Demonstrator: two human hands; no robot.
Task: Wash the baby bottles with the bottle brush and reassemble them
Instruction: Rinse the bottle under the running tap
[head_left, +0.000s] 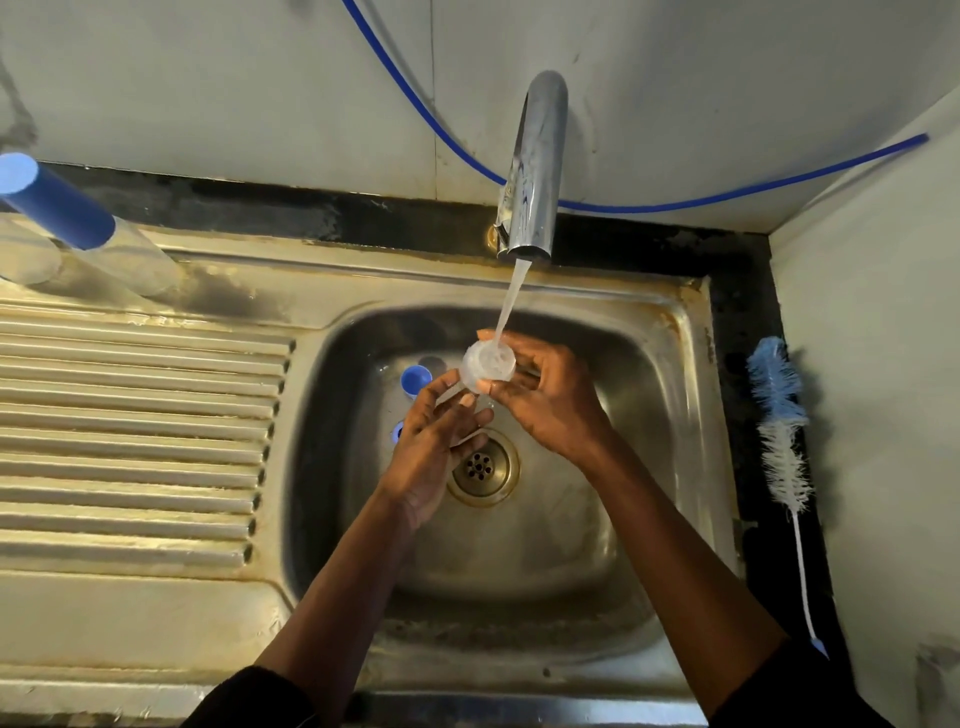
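Over the steel sink basin (597, 519) I hold a clear baby bottle (485, 366) tilted, its mouth up under the running water from the tap (535, 171). My right hand (545, 400) grips the bottle near its mouth. My left hand (441, 441) holds the lower body of the bottle. A blue cap (415, 379) lies in the basin left of the bottle, and another small blue part (398, 431) shows beside my left hand. The bottle brush (779, 426), blue and white bristles on a thin white handle, lies on the dark counter right of the sink.
A second clear bottle with a blue cap (57, 208) stands at the far left of the ribbed draining board (130, 415). A blue hose (467, 156) runs along the wall behind the tap. The drain (483, 467) sits mid-basin. A wall closes the right side.
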